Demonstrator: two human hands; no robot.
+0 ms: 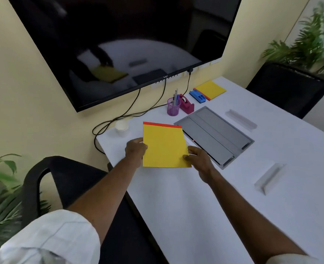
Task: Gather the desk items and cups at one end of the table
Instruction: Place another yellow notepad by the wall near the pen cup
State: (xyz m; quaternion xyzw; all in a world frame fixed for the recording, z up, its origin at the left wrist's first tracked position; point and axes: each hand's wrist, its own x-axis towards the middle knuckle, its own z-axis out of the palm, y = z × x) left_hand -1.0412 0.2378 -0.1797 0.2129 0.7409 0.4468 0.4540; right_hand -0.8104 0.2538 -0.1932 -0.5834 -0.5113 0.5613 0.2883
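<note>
left hand (136, 150) + right hand (197, 158): both hold one pad (164, 146) | past it: second pad (211, 89), cups (122, 127), maybe three stacked

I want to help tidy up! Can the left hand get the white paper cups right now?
Probably not yet. The left hand is shut on the yellow pad, which the right hand also holds. The paper cups stand close by with bare table between, so once it lets go, it likely could.
</note>
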